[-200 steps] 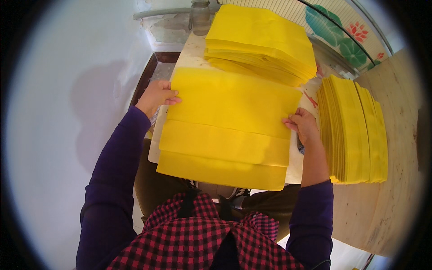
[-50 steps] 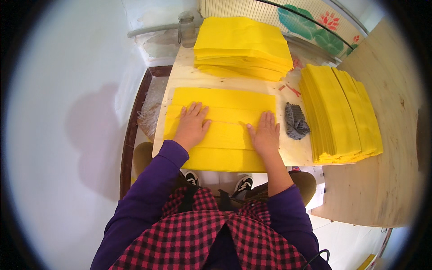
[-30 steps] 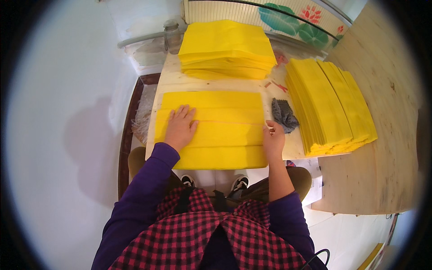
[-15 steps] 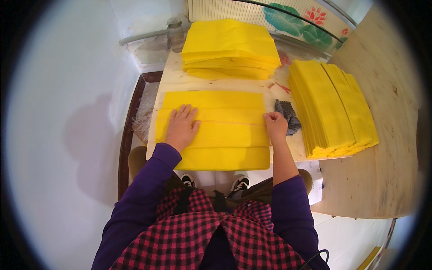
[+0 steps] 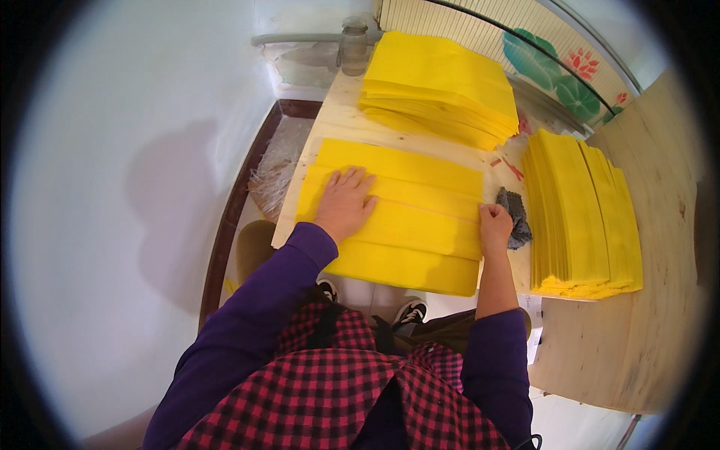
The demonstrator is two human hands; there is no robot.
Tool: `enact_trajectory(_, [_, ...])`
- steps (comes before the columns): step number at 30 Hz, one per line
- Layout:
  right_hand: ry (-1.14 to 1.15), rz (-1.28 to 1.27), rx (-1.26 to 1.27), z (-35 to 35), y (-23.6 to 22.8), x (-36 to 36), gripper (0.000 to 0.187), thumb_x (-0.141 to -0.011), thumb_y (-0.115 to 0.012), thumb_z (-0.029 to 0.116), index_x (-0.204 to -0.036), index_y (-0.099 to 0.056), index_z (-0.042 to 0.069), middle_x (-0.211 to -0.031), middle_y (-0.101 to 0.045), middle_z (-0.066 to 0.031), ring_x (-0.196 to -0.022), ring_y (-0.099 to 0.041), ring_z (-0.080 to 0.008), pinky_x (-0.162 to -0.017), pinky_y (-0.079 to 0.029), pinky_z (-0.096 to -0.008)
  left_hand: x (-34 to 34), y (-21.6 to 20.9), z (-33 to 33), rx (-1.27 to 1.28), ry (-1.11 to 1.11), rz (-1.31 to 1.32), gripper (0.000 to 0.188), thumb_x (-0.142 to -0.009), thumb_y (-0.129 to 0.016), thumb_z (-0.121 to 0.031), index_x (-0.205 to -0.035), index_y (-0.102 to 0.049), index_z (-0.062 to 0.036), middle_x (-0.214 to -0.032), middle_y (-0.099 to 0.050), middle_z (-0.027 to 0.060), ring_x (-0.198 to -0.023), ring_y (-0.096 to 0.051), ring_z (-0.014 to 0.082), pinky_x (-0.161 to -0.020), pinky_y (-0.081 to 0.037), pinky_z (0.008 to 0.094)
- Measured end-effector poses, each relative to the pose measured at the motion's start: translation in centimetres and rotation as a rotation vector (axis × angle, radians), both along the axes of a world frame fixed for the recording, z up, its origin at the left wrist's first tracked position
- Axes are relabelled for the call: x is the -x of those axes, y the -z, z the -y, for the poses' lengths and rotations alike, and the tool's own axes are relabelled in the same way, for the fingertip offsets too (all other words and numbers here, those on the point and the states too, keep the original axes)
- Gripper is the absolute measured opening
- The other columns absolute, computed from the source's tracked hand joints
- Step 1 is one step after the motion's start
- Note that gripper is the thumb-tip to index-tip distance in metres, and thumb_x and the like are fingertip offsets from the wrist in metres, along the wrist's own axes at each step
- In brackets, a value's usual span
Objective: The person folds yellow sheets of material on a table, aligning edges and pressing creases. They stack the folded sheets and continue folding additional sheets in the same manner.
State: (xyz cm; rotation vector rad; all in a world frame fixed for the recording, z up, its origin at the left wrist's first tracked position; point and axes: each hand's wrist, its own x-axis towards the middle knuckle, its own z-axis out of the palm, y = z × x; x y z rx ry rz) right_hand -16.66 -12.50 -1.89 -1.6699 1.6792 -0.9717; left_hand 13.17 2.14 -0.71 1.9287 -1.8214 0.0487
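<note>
A flat, folded yellow fabric piece [image 5: 409, 225] lies in front of me on the wooden table, its folds running crosswise. A thin pale line crosses its middle. My left hand [image 5: 346, 201] rests flat on its left part, palm down with fingers stretched. At its right edge, by the end of the pale line, my right hand [image 5: 496, 225] is closed in a pinch. What the fingertips hold is too small to make out. A crumpled dark grey cloth [image 5: 516, 217] lies just beyond that hand.
A stack of yellow fabric sheets [image 5: 439, 82] stands at the back. More folded yellow pieces [image 5: 574, 217] are piled on the right. Small red strips [image 5: 511, 166] lie between the stacks. A glass jar [image 5: 352, 46] stands at the far left corner, near the white wall [image 5: 135, 247].
The whole view has shifted and tilted, so the table appears farther right and turned. Both hands keep about the same places on the fabric, the left flat and the right pinched.
</note>
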Motion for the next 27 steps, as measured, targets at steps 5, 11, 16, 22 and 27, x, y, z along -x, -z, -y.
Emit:
enact_trajectory(5, [0.049, 0.021, 0.036, -0.4, -0.8, -0.2, 0.019, -0.083, -0.066, 0.019, -0.092, -0.064, 0.002, -0.088, -0.064, -0.0101, -0.079, -0.059, -0.0211, -0.073, -0.047, -0.0343, 0.0, -0.2, -0.2, -0.006, 0.0, -0.001, 0.043, -0.091, -0.052, -0.03, -0.126, -0.053, -0.0054, -0.134, -0.049, 0.0178, -0.13, -0.04, 0.0309, -0.11, -0.025, 0.0461])
enact_trajectory(11, [-0.308, -0.345, 0.527, -4.8, -2.4, -6.0, 0.042, -0.084, -0.064, 0.02, -0.119, -0.055, -0.001, -0.125, -0.054, -0.021, -0.117, -0.049, -0.0362, -0.102, -0.036, -0.0438, 0.1, -0.2, 0.0, -0.013, 0.008, -0.01, 0.044, -0.089, -0.053, -0.029, -0.126, -0.054, -0.005, -0.133, -0.05, 0.0182, -0.13, -0.04, 0.0319, -0.109, -0.025, 0.0483])
enact_trajectory(16, [-0.609, -0.464, 0.346, -9.2, -1.8, -14.2, 0.066, -0.092, -0.048, 0.046, -0.136, -0.041, -0.004, -0.144, -0.036, -0.0226, -0.137, -0.03, -0.0333, -0.113, -0.02, -0.0455, 0.0, 0.0, 0.1, -0.034, 0.014, 0.052, 0.045, -0.089, -0.054, -0.029, -0.126, -0.054, -0.0052, -0.134, -0.049, 0.0179, -0.13, -0.04, 0.0315, -0.109, -0.025, 0.0481])
enact_trajectory(22, [-0.533, -0.787, 0.153, -8.8, -2.2, -13.2, 0.079, -0.092, -0.036, 0.057, -0.146, -0.025, 0.0, -0.153, -0.022, -0.0152, -0.144, -0.016, -0.0262, -0.115, -0.01, -0.0461, 0.0, 0.0, 0.1, -0.047, 0.01, 0.058, 0.045, -0.09, -0.053, -0.029, -0.128, -0.052, -0.005, -0.137, -0.047, 0.018, -0.13, -0.039, 0.0328, -0.11, -0.025, 0.0466])
enact_trajectory(27, [-0.383, -0.877, 0.05, -7.2, -2.4, -8.6, 0.081, -0.092, -0.038, 0.057, -0.146, -0.023, -0.001, -0.154, -0.021, -0.0155, -0.144, -0.014, -0.0259, -0.116, -0.01, -0.0455, 0.1, 0.1, 0.2, -0.053, 0.017, 0.037, 0.046, -0.09, -0.053, -0.03, -0.128, -0.052, -0.0049, -0.136, -0.047, 0.0177, -0.131, -0.039, 0.0317, -0.11, -0.026, 0.0482])
